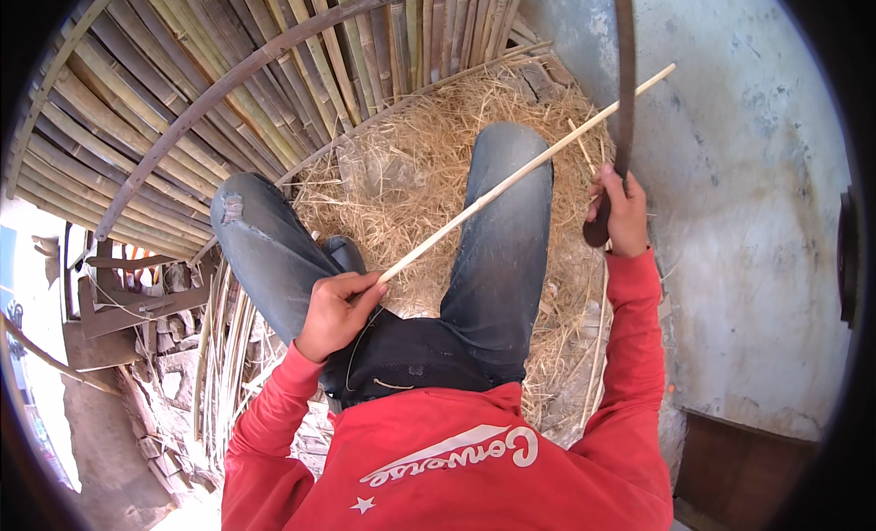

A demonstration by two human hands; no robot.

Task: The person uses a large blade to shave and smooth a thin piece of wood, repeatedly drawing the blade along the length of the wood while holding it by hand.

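Observation:
A long, pale stick, which looks like split bamboo, slants up and right across my lap. Its near end is pinched between the thumb and fingers of my left hand, in front of my left thigh. Beyond my right knee, my right hand is closed around the dark handle of a long machete. The machete's narrow, dark blade points away from me, and its far end runs out of the picture. Blade and stick cross near the stick's far end; I cannot tell whether they touch.
Straw-like shavings cover the ground around my legs. A panel of bamboo slats with a curved pole rises ahead and left. A weathered wall stands close on my right, a brown board at its foot. Thin strips lie bundled on my left.

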